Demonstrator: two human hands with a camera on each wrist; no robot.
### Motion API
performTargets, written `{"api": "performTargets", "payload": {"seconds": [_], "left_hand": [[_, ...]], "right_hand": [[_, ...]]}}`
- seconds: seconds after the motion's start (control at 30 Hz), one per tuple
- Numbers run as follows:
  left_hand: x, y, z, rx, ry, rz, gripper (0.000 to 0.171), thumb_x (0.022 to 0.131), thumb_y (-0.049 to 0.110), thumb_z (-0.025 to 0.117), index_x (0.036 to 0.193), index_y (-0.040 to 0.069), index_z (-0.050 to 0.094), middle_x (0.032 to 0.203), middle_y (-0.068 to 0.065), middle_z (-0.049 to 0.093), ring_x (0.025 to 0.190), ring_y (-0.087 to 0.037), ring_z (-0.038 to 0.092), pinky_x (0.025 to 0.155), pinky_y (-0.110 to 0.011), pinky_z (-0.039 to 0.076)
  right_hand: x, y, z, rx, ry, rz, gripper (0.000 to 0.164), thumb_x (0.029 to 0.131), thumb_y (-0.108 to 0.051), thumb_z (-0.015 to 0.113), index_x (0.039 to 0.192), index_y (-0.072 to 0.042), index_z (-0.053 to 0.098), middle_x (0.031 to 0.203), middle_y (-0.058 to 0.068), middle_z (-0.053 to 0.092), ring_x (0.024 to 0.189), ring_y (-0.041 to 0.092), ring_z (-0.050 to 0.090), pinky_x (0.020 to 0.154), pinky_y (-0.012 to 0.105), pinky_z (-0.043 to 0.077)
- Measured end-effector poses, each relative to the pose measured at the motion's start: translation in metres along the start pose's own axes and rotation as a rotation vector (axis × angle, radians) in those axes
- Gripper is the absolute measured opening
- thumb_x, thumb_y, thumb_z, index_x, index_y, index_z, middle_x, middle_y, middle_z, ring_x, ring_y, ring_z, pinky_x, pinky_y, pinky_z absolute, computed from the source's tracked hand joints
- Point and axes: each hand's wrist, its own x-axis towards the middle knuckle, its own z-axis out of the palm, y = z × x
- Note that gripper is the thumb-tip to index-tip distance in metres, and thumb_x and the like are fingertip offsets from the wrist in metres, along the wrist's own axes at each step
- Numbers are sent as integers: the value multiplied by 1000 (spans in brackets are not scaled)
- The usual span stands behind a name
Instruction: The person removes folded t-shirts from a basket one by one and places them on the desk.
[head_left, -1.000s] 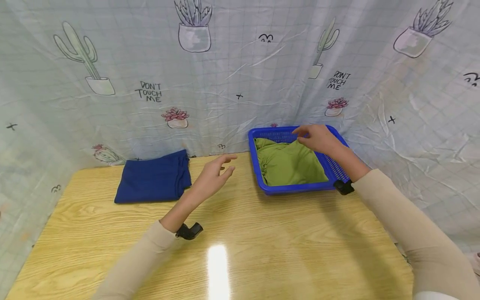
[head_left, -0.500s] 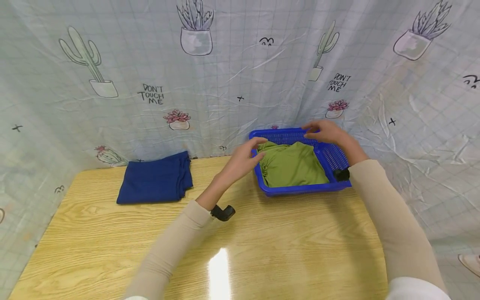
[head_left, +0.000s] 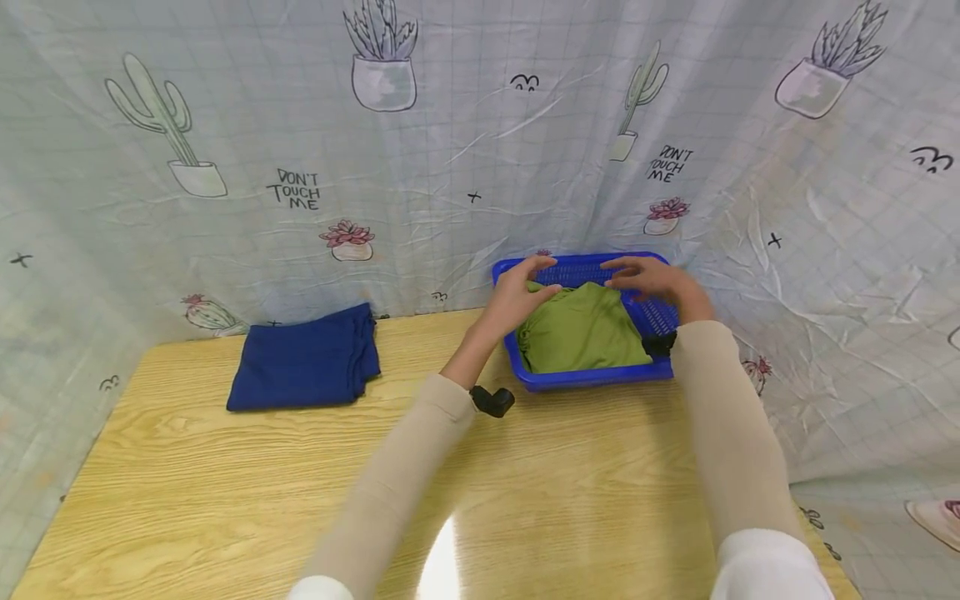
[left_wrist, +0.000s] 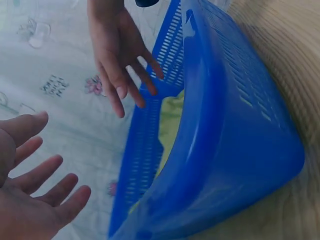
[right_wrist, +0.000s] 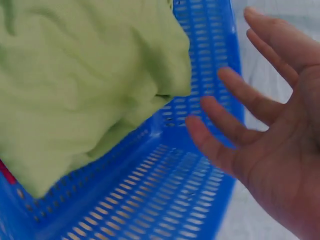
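At the left, a folded navy cloth (head_left: 303, 358) lies on the far part of the surface (head_left: 225, 492), with both hands well apart from it. Next comes our left hand (head_left: 517, 292), over the left side of the blue basket (head_left: 592, 379), fingers spread and loosely bent, pinching nothing. The green cloth (head_left: 588, 333) lies inside the basket, toward its left, with a gap along the right wall. Something red (right_wrist: 6, 172) shows by the cloth's edge; we cannot tell what. Farthest right, our right hand (head_left: 652, 279) hangs over the basket's far right part, fingers parted, holding nothing.

We judge this a two-handed reach to the green cloth. We do best to keep our hands level, come down inside the rim, and take matching edges, gathering every layer so that folds neither slip nor catch on the slotted walls.
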Motion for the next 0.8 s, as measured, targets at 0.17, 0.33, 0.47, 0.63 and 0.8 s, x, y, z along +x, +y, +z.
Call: {"api": "performTargets", "payload": {"seconds": [0.17,0.33,0.47,0.63,0.8], "left_hand": [[18,-10,7,1,-94,-59,49,98,27,71,144,15,57,144,-12,58,128,-31,58,101,-40,51],[31,-20,10,15,-236,-129,49,98,26,71,144,15,57,140,-17,60,126,-31,59,99,-43,52],[34,-25,15,-37,-301,-177,51,98,24,71,145,12,56,143,-21,57,127,-34,57,96,-45,52],[33,-27,24,-149,-322,-234,50,99,17,69,146,8,54,145,-25,52,118,-43,60,86,-55,53],[28,-27,31,-177,-325,-268,49,100,17,69,146,9,54,144,-24,53,121,-42,60,89,-55,55]], "right_hand": [[2,12,7,84,-40,112,66,106,-25,57,162,-8,27,165,27,17,148,50,21,112,69,29],[5,21,18,101,-91,195,65,106,-24,56,162,-9,26,168,23,-3,150,53,8,114,70,24],[8,27,22,42,-82,210,63,104,-21,60,159,-9,32,167,26,4,149,53,11,116,68,24],[12,27,25,65,-50,108,58,100,-9,64,153,-2,40,165,24,16,147,44,20,119,61,21],[11,20,31,148,-135,71,66,101,-8,63,158,-7,31,168,19,4,149,42,15,120,58,21]]}}
